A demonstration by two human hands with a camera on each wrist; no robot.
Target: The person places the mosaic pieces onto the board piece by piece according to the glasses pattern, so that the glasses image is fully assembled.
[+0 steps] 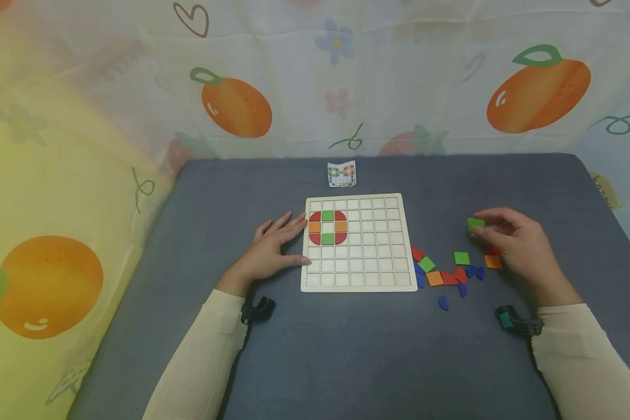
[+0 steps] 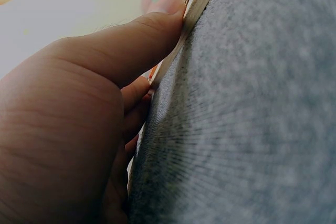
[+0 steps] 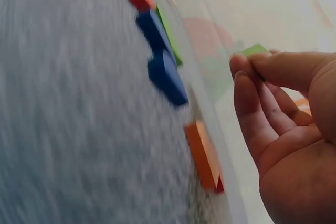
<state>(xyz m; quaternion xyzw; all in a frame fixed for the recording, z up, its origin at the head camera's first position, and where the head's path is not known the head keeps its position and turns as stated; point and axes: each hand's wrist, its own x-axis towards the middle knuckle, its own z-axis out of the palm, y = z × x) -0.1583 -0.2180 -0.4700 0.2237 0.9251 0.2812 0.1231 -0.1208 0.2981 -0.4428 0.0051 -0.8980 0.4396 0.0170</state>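
A pale wooden grid board [image 1: 370, 251] lies flat on the table. In its upper left cells, red rounded tiles, green squares and orange squares form a ring around one bare cell. My left hand [image 1: 270, 248] rests at the board's left edge with fingers extended; the left wrist view has the thumb [image 2: 157, 22] touching the rim. Off to the right, my right hand [image 1: 517, 248] pinches a green square tile [image 1: 475, 224] between thumb and fingers. The right wrist view shows that green tile [image 3: 255, 50] at the fingertips, raised above the table.
Right of the board lie loose tiles: a green square [image 1: 461, 258], orange squares [image 1: 435, 279], red pieces [image 1: 449, 279] and several blue rounded ones [image 1: 443, 303]. A small printed pattern card [image 1: 342, 174] lies behind the board. Fruit-print cloth [image 1: 294, 76] hangs behind the table.
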